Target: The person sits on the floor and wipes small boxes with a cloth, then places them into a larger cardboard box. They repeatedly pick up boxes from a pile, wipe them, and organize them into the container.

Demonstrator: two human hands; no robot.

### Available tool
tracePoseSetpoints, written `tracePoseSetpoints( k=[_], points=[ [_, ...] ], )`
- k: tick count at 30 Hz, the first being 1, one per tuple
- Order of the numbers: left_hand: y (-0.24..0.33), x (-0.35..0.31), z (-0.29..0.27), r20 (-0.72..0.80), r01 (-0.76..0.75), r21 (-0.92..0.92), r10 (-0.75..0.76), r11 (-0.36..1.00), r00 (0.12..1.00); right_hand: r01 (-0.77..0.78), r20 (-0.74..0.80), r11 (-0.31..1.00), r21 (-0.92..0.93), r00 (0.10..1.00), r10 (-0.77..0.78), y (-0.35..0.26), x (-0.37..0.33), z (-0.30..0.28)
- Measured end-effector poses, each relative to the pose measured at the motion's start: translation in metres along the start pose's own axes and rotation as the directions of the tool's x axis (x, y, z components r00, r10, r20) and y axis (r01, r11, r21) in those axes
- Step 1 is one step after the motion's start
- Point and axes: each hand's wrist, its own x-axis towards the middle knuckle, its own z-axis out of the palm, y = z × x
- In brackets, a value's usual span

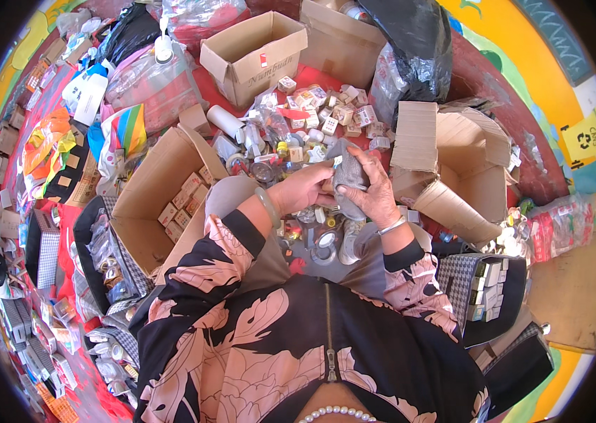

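A soft grey cloth bundle (349, 174) is held up in front of me, with a small pale patch near its top left. My right hand (377, 194) wraps its right side, thumb across the front. From the left, my left hand (303, 187) meets its edge with curled fingers; the fingertips are partly hidden. Below and beyond both hands lies a heap of small items: white boxes with printed faces (342, 114), a white cylinder (224, 121), clear plastic pieces and round lids (324, 243).
Open cardboard boxes stand at the back (259, 67), at the left (139, 204) with small cartons inside, and at the right (467, 204). Checked fabric bins (453, 282) flank my legs. Black plastic bags (421, 42) and mixed packaging crowd the floor around.
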Motion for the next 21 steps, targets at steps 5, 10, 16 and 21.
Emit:
tracePoseSetpoints(
  k=[5,10,16,21],
  points=[
    [-0.007,0.004,0.006,-0.07,0.033,0.057,-0.029,0.998,0.997,-0.014,-0.229,0.998,-0.06,0.973,-0.001,0.022,-0.004,0.012],
    [-0.007,-0.001,0.023,-0.019,-0.054,0.331,0.063,0.942,0.998,-0.316,-0.422,0.941,0.122,0.841,0.338,0.022,0.003,0.009],
    [-0.005,0.005,0.014,-0.049,-0.439,0.306,0.475,0.845,0.879,0.048,-0.232,0.37,0.928,0.85,0.474,0.03,0.011,-0.045],
    [-0.007,0.01,0.013,-0.063,-0.496,0.558,0.63,0.666,0.774,-0.189,0.083,0.266,0.945,0.927,0.365,0.014,0.003,-0.037]
  ],
)
